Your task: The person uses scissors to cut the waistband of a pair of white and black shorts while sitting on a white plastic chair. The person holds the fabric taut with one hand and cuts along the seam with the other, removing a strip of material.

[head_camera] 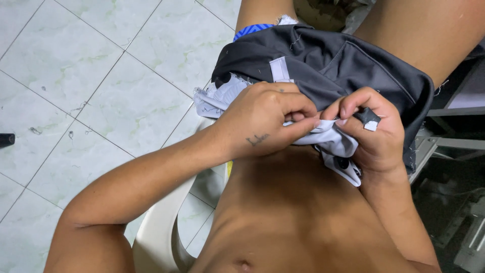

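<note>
Both hands pinch a bunched white fabric piece [328, 139] under a dark grey cloth garment [333, 63] draped across the person's lap. The left hand [262, 121] has its fingers closed on the white fabric; the right hand [376, 134] grips it too (thumb pressing a small grey tab). A cream plastic chair [159, 230] stands on the pale tiled floor [76, 76].

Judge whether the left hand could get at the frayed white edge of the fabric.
Probably yes: the left hand already pinches the white fabric, and the frayed white edge lies uncovered just beside it.
</note>
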